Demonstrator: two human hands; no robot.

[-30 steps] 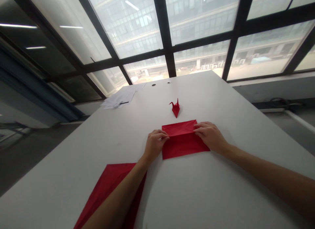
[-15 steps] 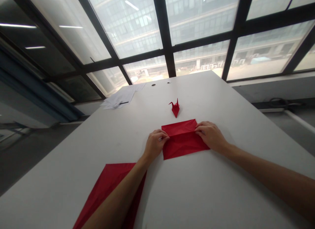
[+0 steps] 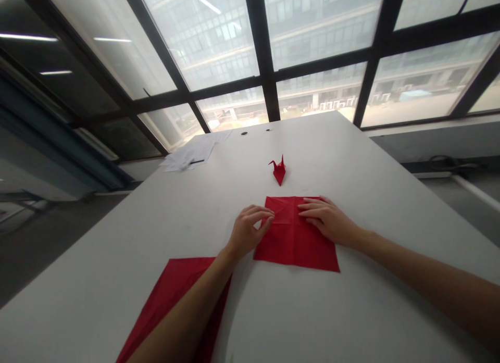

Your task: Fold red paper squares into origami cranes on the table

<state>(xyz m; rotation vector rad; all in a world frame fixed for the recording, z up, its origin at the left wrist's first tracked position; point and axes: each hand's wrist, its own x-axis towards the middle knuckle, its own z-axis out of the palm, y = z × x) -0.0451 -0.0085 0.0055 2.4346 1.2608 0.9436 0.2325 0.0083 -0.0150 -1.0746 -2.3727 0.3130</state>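
A square sheet of red origami paper [image 3: 295, 246] lies nearly flat on the table in front of me, with crease lines crossing it. My left hand [image 3: 252, 230] rests at its left edge, fingers stretched over the paper and the thumb slightly apart from them. On the right part of the sheet, my right hand [image 3: 328, 220] lies with its fingers spread, covering the upper right corner area. Just beyond the sheet stands a small folded red paper crane [image 3: 279, 173], which neither hand touches.
Under my left forearm lies a larger red sheet [image 3: 167, 290], partly hidden. White papers [image 3: 191, 153] with a dark pen [image 3: 197, 162] sit at the far left of the white table [image 3: 351, 311]. Large windows stand behind the table's far edge.
The paper, folded up along a ridge pinched by both hands before, is now opened out flat and turned slightly. Both hands have loosened their pinch, and the right fingers have spread over it.
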